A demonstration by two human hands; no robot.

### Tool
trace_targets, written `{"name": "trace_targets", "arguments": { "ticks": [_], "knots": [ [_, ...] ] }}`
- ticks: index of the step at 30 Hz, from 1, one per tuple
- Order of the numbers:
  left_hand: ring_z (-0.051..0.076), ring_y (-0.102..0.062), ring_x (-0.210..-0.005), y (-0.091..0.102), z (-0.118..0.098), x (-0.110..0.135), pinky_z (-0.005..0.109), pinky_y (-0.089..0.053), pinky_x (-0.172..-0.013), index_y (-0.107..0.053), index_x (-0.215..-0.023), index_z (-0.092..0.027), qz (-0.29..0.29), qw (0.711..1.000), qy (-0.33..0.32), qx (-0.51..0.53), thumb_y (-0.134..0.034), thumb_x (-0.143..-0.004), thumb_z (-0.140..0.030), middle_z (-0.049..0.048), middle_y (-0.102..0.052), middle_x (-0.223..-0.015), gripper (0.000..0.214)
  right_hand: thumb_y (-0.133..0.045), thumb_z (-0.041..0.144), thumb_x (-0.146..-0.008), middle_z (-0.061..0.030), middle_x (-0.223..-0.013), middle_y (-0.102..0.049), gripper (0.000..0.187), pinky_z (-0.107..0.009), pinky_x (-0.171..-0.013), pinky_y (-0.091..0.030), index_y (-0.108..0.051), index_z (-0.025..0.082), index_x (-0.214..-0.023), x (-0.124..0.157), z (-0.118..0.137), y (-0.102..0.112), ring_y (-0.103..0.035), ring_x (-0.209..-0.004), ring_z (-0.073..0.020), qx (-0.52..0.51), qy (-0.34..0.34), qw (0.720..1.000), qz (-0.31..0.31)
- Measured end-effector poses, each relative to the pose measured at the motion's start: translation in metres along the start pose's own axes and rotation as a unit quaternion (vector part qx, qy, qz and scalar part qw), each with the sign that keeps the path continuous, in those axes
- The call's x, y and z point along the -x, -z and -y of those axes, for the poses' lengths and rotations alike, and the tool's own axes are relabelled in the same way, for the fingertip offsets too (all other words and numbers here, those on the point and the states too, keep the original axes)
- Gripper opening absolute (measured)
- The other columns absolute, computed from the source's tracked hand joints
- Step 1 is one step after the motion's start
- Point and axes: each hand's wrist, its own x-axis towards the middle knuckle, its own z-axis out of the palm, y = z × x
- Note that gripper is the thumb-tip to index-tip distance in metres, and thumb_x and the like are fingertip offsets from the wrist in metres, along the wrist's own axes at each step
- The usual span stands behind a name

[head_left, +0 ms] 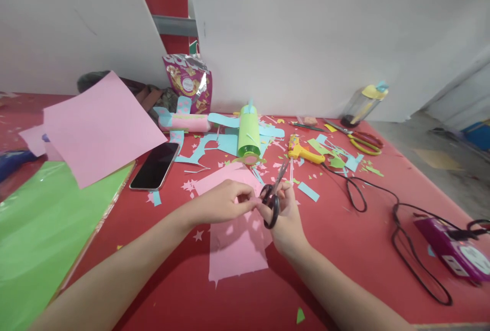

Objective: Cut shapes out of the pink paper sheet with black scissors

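My right hand (286,218) is closed around black-handled scissors (272,206), whose blades point up and away from me. My left hand (224,202) is closed in a pinch, its fingertips meeting those of my right hand over what looks like a small piece of pink paper, mostly hidden by the fingers. Beneath both hands lies a pink paper sheet (237,259) with ragged edges. Just beyond stands a toy plane's green paper-covered bottle body (248,134) with light blue wings. A pink tube plane (189,122) with blue fins lies to its left.
Paper scraps litter the red table (344,280). On the left are a phone (155,166), pink sheets (103,126) and a green sheet (57,229). On the right are a yellow glue gun (304,153), larger scissors (363,142), a bottle (362,107) and a corded purple power strip (451,249).
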Motion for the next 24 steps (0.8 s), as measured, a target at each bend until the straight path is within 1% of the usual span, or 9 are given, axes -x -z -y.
{"name": "trace_targets", "arguments": {
  "ticks": [5, 10, 14, 18, 22, 24],
  "knots": [
    [0.009, -0.038, -0.053, -0.008, 0.006, -0.004, 0.019, -0.03, -0.049, -0.042, -0.056, -0.015, -0.038, 0.999, -0.007, 0.009, -0.037, -0.079, -0.034, -0.0034, -0.042, -0.055, 0.03, -0.059, 0.007, -0.061, 0.007, -0.069, -0.047, 0.032, -0.019, -0.05, -0.038, -0.035, 0.024, -0.073, -0.001, -0.003, 0.001, -0.046, -0.058, -0.0078, -0.003, 0.014, 1.0, -0.01],
    [0.009, -0.041, -0.054, -0.012, 0.009, -0.006, 0.02, -0.033, -0.052, -0.045, -0.057, -0.015, -0.069, 0.997, -0.016, 0.008, -0.04, -0.078, -0.032, -0.003, -0.046, -0.056, 0.028, -0.06, 0.007, -0.06, 0.0076, -0.068, -0.046, 0.033, -0.021, -0.055, -0.039, -0.034, 0.023, -0.073, -0.003, -0.003, 0.001, -0.046, -0.058, -0.0075, -0.009, 0.015, 1.0, -0.019],
    [0.009, -0.043, -0.057, -0.011, 0.007, -0.004, 0.019, -0.034, -0.054, -0.048, -0.059, -0.015, -0.073, 0.997, -0.022, 0.008, -0.041, -0.078, -0.029, -0.0026, -0.049, -0.058, 0.025, -0.061, 0.007, -0.059, 0.0078, -0.067, -0.046, 0.034, -0.021, -0.055, -0.038, -0.034, 0.023, -0.072, -0.004, -0.001, 0.001, -0.046, -0.057, -0.0075, -0.018, 0.01, 1.0, -0.017],
    [0.009, -0.043, -0.055, -0.009, 0.006, -0.003, 0.019, -0.033, -0.053, -0.048, -0.058, -0.015, -0.081, 0.996, -0.026, 0.0, -0.041, -0.078, -0.028, -0.0028, -0.049, -0.057, 0.025, -0.06, 0.007, -0.058, 0.0077, -0.068, -0.046, 0.034, -0.019, -0.055, -0.037, -0.034, 0.023, -0.072, -0.004, 0.001, 0.001, -0.046, -0.057, -0.0068, -0.017, 0.001, 1.0, -0.021],
    [0.009, -0.043, -0.055, -0.006, 0.005, -0.002, 0.019, -0.033, -0.052, -0.047, -0.057, -0.015, -0.09, 0.995, -0.023, -0.028, -0.04, -0.078, -0.027, -0.0027, -0.048, -0.057, 0.025, -0.059, 0.007, -0.059, 0.0082, -0.068, -0.045, 0.033, -0.018, -0.051, -0.036, -0.033, 0.023, -0.072, -0.004, 0.0, 0.0, -0.043, -0.054, -0.0058, -0.013, -0.019, 0.999, -0.027],
    [0.009, -0.043, -0.056, -0.003, 0.003, -0.001, 0.02, -0.033, -0.052, -0.048, -0.057, -0.015, -0.098, 0.994, -0.017, -0.043, -0.039, -0.078, -0.026, -0.0026, -0.049, -0.057, 0.025, -0.059, 0.007, -0.059, 0.0082, -0.068, -0.045, 0.033, -0.018, -0.05, -0.036, -0.034, 0.023, -0.073, -0.003, 0.0, 0.0, -0.044, -0.054, -0.0061, -0.011, -0.028, 0.999, -0.024]
  ]
}}
